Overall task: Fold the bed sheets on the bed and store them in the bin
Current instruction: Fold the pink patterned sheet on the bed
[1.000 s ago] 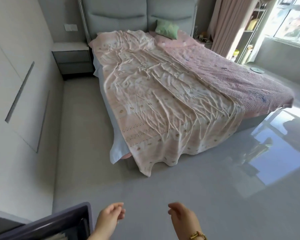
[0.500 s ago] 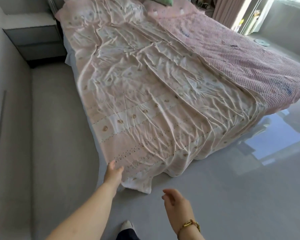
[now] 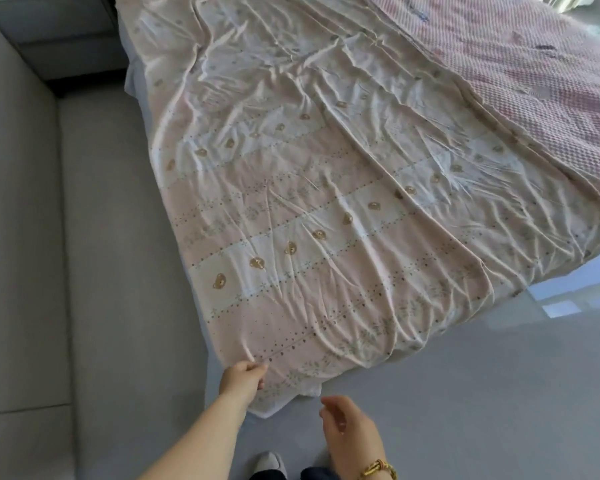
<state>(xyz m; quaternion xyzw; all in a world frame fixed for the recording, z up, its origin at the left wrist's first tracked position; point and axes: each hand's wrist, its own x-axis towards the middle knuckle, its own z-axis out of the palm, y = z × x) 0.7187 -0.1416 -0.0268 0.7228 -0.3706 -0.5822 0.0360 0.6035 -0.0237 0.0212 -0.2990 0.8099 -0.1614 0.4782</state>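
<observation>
A wrinkled pale pink and white bed sheet [image 3: 326, 202] with small brown bear prints is spread over the left part of the bed, its foot end hanging off the corner toward the floor. My left hand [image 3: 243, 375] pinches the sheet's edge at the near left corner. My right hand [image 3: 350, 434], with a gold bracelet on the wrist, hovers just below the hanging corner, fingers relaxed, holding nothing. A pink checked cover [image 3: 534, 64] lies over the right part of the bed. The bin is out of view.
A grey nightstand [image 3: 59, 39] stands at the upper left beside the bed. A grey wardrobe front [image 3: 14, 237] runs along the left. Glossy grey floor [image 3: 465, 393] stretches around the foot of the bed; my shoe [image 3: 269, 462] shows at the bottom.
I have stepped closer to the bed's foot. My left hand reached forward and took hold of the sheet's near corner edge; my right hand stays low and free. The bin has left the view.
</observation>
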